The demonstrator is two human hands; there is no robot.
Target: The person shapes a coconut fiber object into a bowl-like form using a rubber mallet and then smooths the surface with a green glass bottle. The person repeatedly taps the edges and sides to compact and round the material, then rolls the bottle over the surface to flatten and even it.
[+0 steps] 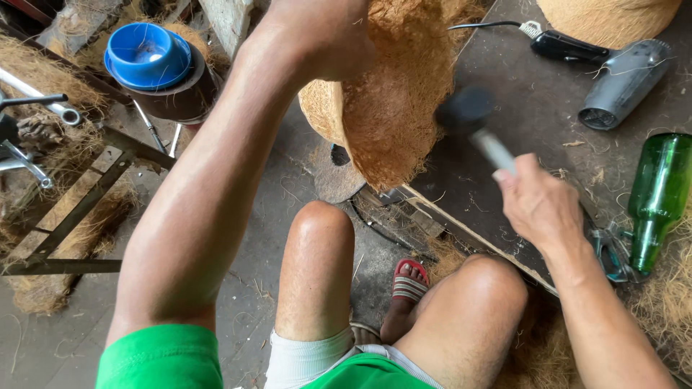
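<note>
Our right hand has its grip clenched on the handle of a black mallet, head blurred against the fibre bowl. Our left hand grasps that bowl at its upper side, holding it tilted over the dark counter edge. Farther right on the counter lie a grey hair dryer and a green bottle; a blue cup sits far left.

coir fibre bowl: held up by the left hand, rim tilted toward the viewer. black-headed mallet: gripped in the right hand, head just right of the bowl. grey hair dryer and green glass bottle: lying farther right of the bowl on the dark table. blue cup: well left of the bowl.
</note>
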